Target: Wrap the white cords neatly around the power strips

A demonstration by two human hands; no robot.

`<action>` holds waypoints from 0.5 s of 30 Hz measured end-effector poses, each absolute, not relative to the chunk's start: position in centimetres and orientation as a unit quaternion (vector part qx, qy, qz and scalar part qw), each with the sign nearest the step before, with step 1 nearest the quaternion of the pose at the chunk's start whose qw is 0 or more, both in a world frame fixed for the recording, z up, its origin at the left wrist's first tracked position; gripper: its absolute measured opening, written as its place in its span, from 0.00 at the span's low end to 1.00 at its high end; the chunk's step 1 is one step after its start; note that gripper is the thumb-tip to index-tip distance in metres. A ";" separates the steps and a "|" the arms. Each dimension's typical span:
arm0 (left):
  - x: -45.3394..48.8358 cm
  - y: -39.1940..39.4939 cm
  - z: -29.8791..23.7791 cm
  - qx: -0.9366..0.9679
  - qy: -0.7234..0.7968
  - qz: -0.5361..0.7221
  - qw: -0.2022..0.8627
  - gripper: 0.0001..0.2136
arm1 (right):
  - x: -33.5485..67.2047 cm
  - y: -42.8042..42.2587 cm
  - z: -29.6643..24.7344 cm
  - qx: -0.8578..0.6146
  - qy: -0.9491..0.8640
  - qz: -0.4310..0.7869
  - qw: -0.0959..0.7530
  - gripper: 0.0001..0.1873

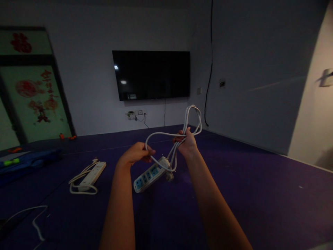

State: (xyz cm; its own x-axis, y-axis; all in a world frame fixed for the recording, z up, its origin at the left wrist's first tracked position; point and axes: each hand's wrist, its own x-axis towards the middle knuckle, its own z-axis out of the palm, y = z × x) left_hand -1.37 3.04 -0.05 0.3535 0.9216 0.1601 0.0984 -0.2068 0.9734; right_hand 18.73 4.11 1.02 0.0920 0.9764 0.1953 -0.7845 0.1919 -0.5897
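Observation:
My right hand (pixel 186 141) is closed around a bundle of white power cord (pixel 199 119), with loops standing up above the fingers. Pinched in my left hand (pixel 137 152) is another stretch of the same cord, which arcs over to the right hand. Below and between the hands is a white power strip (pixel 149 175) with blue socket faces, tilted, its cord end toward the right hand. A plug (pixel 169 176) hangs by that end. Whether the strip rests on the purple surface or hangs just above it, I cannot tell.
A second white power strip (pixel 93 175) lies with its cord at the left on the purple surface (pixel 247 194). A loose white cable (pixel 37 225) is at lower left, blue cloth (pixel 33 163) farther back. A television (pixel 153 74) and wall sockets (pixel 136 114) are on the far wall.

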 end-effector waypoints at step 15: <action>-2.8 4.2 2.1 0.298 0.146 0.842 0.426 0.06 | 16.7 3.4 0.6 -0.281 -0.463 0.632 0.554 0.25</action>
State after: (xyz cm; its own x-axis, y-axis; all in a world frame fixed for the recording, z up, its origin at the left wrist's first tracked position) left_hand -2.80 4.21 2.13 -0.4603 0.8035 0.3776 -0.6301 -0.5953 0.4986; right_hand 16.72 3.40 0.63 -0.2278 0.9609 0.1574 -0.4404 0.0425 -0.8968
